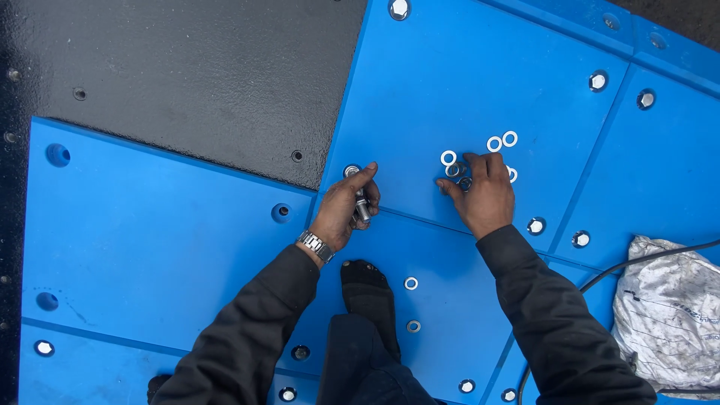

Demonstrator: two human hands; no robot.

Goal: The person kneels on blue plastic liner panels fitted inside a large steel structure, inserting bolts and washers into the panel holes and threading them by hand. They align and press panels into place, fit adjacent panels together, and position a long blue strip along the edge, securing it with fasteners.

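Head view, looking down on blue panels [150, 240]. Nearest: foot in dark sock [367, 289], two loose washers [412, 304] just right of it. Beyond the foot, left hand [341, 214], fingers curled shut around a steel bolt [363, 206]. Right hand [484, 195], farther right of the foot, fingers bent, fingertips resting on a cluster of washers [495, 144]; grip unclear.

Bright blue panels [172, 225], silver washers [501, 141], textured black plate [195, 67], crumpled white sack [667, 315], dark sleeves [555, 322]
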